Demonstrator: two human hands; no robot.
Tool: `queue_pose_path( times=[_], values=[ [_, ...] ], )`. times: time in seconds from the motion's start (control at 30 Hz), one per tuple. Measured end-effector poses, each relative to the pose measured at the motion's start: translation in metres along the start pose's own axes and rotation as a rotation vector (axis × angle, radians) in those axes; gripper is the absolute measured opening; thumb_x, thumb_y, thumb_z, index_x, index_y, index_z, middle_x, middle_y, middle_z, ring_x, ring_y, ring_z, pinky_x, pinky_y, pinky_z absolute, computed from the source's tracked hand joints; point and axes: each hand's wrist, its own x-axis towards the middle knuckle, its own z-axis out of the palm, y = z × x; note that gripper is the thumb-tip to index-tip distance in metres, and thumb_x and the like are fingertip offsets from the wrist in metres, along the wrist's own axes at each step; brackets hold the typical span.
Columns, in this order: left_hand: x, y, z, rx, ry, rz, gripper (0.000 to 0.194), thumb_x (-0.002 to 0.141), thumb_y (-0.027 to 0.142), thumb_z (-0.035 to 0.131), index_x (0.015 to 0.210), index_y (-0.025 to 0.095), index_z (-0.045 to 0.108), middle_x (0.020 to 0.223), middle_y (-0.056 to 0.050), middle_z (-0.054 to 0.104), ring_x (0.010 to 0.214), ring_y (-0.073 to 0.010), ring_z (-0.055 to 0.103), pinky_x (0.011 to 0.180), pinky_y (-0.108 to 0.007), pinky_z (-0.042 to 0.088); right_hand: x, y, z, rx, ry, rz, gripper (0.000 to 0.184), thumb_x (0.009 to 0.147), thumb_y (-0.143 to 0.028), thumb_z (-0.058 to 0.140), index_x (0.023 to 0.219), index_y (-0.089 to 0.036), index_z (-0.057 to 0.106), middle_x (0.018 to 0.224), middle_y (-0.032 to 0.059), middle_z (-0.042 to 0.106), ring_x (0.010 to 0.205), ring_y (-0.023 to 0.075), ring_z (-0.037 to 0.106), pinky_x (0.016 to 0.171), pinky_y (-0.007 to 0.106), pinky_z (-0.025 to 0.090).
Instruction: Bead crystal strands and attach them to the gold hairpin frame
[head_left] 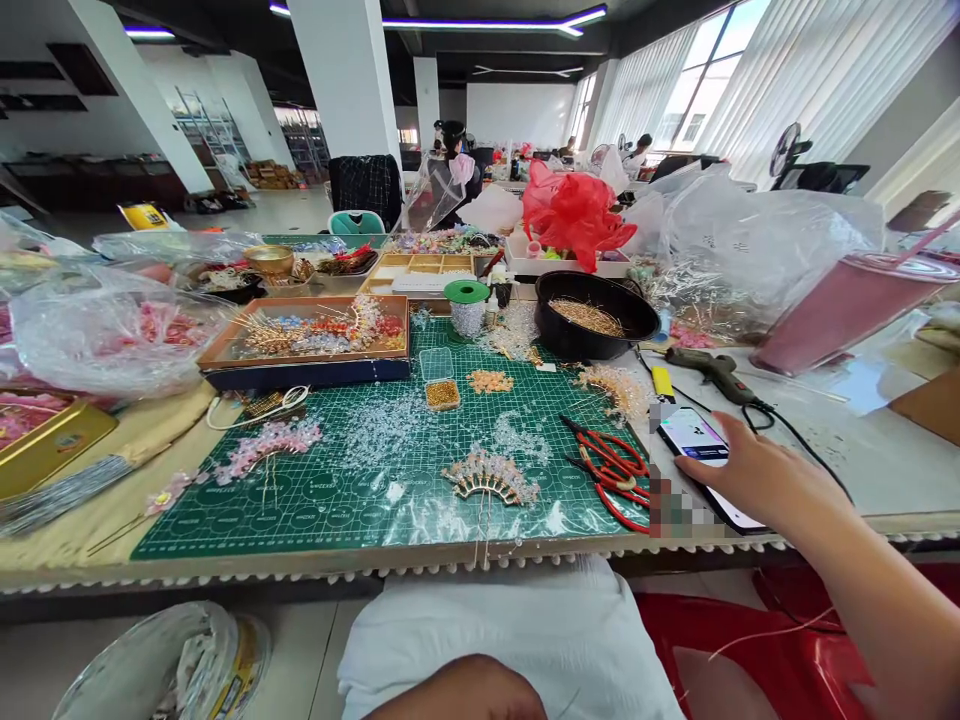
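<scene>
Left hand [454, 695], its state hidden, sits low against a white cloth [510, 630]; right hand [750, 470], fingers spread, touches a smartphone [694, 437] lying flat on the bench [862, 450] near red-handled pliers [607, 470].

A large open-plan craft workshop: long workbench [375, 560] with green cutting mat [225, 530], beaded ornaments [491, 478], wooden bead tray [304, 302], hot glue gun [712, 372] and red-handled pliers [607, 470]; white columns [345, 80], vertical blinds [817, 90] right, metal shelving [214, 125] far left, a co-worker [454, 165] at far benches.
</scene>
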Motion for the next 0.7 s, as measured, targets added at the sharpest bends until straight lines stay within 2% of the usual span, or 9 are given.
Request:
queue_pose_path(
  times=[0.1,0.17,0.2,0.27,0.33,0.43,0.5,0.6,0.7],
  values=[
    [0.005,-0.009,0.001,-0.058,0.024,-0.022,0.019,0.092,0.035,0.062,0.089,0.018,0.069,0.079,0.002,0.062,0.070,-0.0126,0.056,0.064,-0.025,0.046,-0.017,-0.007,-0.010,0.044,0.100,-0.035,0.089,0.087,-0.077,0.040,0.150,-0.015,0.039,0.127,0.0286,0.062,0.115,0.0481,0.059,0.091,0.064,0.045],
    [0.007,-0.007,0.000,-0.128,0.063,-0.008,0.019,0.088,0.030,0.058,0.080,0.019,0.071,0.065,0.005,0.054,0.062,-0.0097,0.046,0.058,-0.022,0.035,-0.043,-0.017,-0.017,0.096,0.166,-0.125,0.088,0.088,-0.076,0.034,0.150,-0.013,0.040,0.139,0.0285,0.055,0.126,0.0506,0.051,0.100,0.066,0.040],
    [0.007,-0.004,-0.001,-0.164,0.082,0.007,0.020,0.087,0.030,0.057,0.079,0.019,0.072,0.062,0.005,0.051,0.059,-0.0095,0.042,0.055,-0.023,0.031,-0.061,-0.025,-0.021,0.148,0.175,-0.219,0.081,0.090,-0.072,0.032,0.150,-0.018,0.040,0.144,0.0212,0.054,0.130,0.0437,0.051,0.105,0.058,0.041],
    [0.005,0.004,-0.005,-0.236,0.088,0.022,0.025,0.086,0.035,0.055,0.081,0.019,0.073,0.058,0.006,0.043,0.055,-0.0101,0.034,0.051,-0.025,0.024,-0.101,-0.043,-0.028,0.260,0.089,-0.484,0.055,0.094,-0.067,0.034,0.139,-0.040,0.050,0.138,0.0001,0.063,0.123,0.0270,0.061,0.101,0.041,0.052],
    [0.002,0.014,-0.010,-0.303,0.066,0.047,0.030,0.087,0.042,0.055,0.083,0.018,0.073,0.057,0.006,0.037,0.052,-0.0102,0.029,0.050,-0.026,0.022,-0.140,-0.064,-0.033,0.413,0.064,-0.855,0.038,0.098,-0.053,0.041,0.132,-0.042,0.054,0.130,-0.0017,0.068,0.116,0.0256,0.066,0.094,0.044,0.058],
    [-0.001,0.021,-0.015,-0.252,0.054,0.123,0.031,0.090,0.041,0.054,0.082,0.018,0.072,0.060,0.005,0.043,0.057,-0.0106,0.035,0.056,-0.025,0.028,-0.178,-0.093,-0.040,0.415,0.128,-1.147,0.037,0.097,-0.032,0.051,0.134,-0.034,0.052,0.138,0.0017,0.063,0.123,0.0242,0.062,0.096,0.045,0.057],
    [-0.003,0.020,-0.016,-0.184,0.040,0.178,0.029,0.092,0.036,0.052,0.079,0.018,0.071,0.066,0.004,0.049,0.065,-0.0116,0.042,0.064,-0.024,0.033,-0.190,-0.108,-0.043,0.400,0.182,-1.286,0.039,0.093,-0.020,0.050,0.131,-0.027,0.054,0.132,0.0054,0.067,0.120,0.0246,0.064,0.097,0.045,0.056],
    [-0.005,0.015,-0.014,-0.217,0.021,0.217,0.027,0.093,0.034,0.052,0.080,0.018,0.070,0.072,0.003,0.052,0.071,-0.0122,0.046,0.069,-0.024,0.035,-0.197,-0.121,-0.042,0.443,0.230,-1.371,0.040,0.085,-0.007,0.044,0.120,-0.020,0.058,0.107,0.0068,0.076,0.095,0.0232,0.073,0.091,0.043,0.057],
    [-0.006,0.011,-0.013,-0.273,0.038,0.144,0.030,0.093,0.039,0.052,0.083,0.018,0.071,0.067,0.004,0.046,0.064,-0.0114,0.040,0.059,-0.024,0.030,-0.204,-0.123,-0.033,0.500,0.188,-1.323,0.032,0.081,-0.003,0.041,0.100,-0.021,0.059,0.086,0.0054,0.074,0.072,0.0216,0.070,0.070,0.036,0.055]
  ],
)
